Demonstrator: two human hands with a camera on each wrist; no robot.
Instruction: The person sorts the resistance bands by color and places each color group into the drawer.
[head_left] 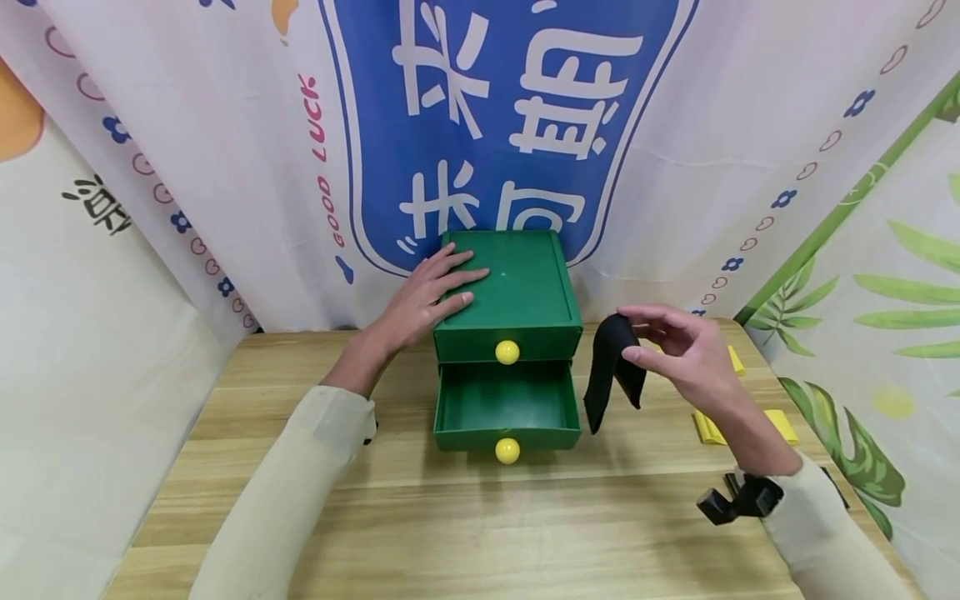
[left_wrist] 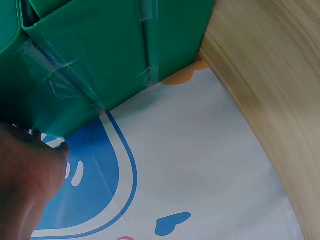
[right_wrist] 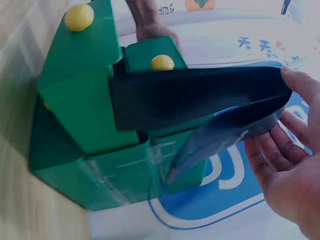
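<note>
On the table stands a green drawer cabinet (head_left: 517, 292) with yellow knobs. Its lower drawer (head_left: 472, 440) is pulled out toward me, while the drawer above is in. My left hand (head_left: 420, 304) rests on the cabinet's top left side with fingers spread; the left wrist view catches part of that hand (left_wrist: 30, 175) by the green side wall. To the right of the drawer, my right hand (head_left: 686, 350) pinches a black strip (head_left: 609, 346) at its bend, and both ends hang down. The right wrist view shows the strip (right_wrist: 200, 92) folded over between thumb and fingers.
Folded yellow strips (head_left: 782, 427) lie on the table at the right, partly behind my right forearm. A printed cloth (head_left: 270, 167) hangs right behind the cabinet. Wooden tabletop (head_left: 420, 517) extends in front of the drawer and to the left.
</note>
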